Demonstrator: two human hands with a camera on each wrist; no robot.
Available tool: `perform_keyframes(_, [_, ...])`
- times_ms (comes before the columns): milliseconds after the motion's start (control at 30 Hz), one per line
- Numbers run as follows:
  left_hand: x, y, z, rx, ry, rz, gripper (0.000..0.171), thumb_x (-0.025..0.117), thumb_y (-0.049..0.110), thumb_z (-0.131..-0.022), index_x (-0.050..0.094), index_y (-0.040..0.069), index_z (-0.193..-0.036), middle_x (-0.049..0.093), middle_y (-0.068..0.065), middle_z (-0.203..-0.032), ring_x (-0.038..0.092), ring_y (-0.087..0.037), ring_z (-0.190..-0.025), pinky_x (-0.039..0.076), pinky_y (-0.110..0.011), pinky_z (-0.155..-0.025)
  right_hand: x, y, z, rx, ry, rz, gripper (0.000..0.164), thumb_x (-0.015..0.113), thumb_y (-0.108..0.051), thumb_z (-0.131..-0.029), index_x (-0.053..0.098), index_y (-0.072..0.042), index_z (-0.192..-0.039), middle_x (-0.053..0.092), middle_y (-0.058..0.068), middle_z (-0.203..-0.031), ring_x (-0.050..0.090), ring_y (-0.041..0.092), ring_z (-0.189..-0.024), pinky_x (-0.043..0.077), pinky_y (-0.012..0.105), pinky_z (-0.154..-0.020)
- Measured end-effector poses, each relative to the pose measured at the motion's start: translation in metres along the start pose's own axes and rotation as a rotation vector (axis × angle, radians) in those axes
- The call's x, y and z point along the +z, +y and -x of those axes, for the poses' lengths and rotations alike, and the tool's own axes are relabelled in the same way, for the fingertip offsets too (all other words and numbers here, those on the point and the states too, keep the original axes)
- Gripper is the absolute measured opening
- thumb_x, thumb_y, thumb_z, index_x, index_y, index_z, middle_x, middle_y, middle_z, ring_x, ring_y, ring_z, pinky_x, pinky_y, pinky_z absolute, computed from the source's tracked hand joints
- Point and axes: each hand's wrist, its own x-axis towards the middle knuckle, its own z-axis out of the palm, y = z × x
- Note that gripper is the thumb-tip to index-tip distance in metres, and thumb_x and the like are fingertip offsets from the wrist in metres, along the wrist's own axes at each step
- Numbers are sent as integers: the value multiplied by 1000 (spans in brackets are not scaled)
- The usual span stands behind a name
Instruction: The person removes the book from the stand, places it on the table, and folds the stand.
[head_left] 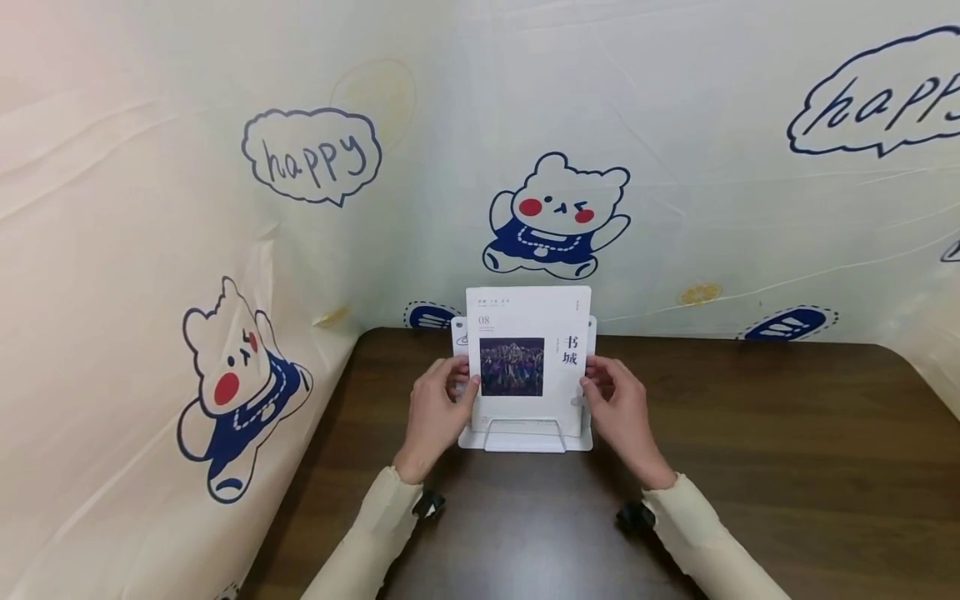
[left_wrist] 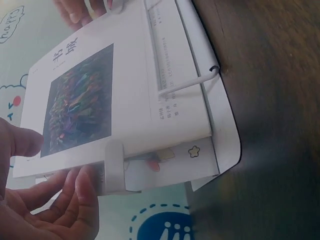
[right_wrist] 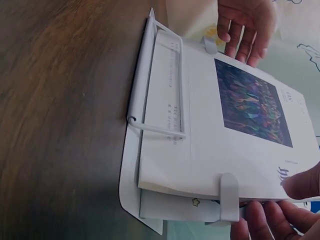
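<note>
Book (head_left: 562, 408) is leaned back on the white stand (head_left: 579, 445), bottom tucked behind the front wire (head_left: 525, 419). It's held at both sides: L hand (head_left: 438, 402) & R hand (head_left: 624, 406), each w/ thumb in front, fingers curled behind the edge; can't tell if the stand's back is pinched too. Step in hand is prob squaring it up IMO, so even pressure shd be used, w/ pages not bent by the side clips (right_wrist: 229, 197). Stand's set toward the far edge of a dark wood-look bench (head_left: 750, 433), some glare shown up front. Bear-print cloth (head_left: 442, 158) is hung behind & to the left.
</note>
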Motion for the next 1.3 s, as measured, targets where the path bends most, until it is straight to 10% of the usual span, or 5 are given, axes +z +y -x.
perform_keyframes(733, [5,-6,-5,-19,16,63,23,75,3,-94,70,4,-116,75,-12,-106,70,-22,-89,64,-39,-83,15,6,1,-62,200,-15,17,75,2,-91,73,1,-108,75,17,-101,66,23,-80,50,13,-68])
perform_keyframes(1300, [4,-11,-7,-12,17,71,20,74,2,-95,75,2,-114,75,-12,-104,72,-22,-89,65,-37,-83,11,5,-5,-30,147,-18,21,75,1,-92,76,3,-113,78,22,-100,72,31,-83,49,9,-71])
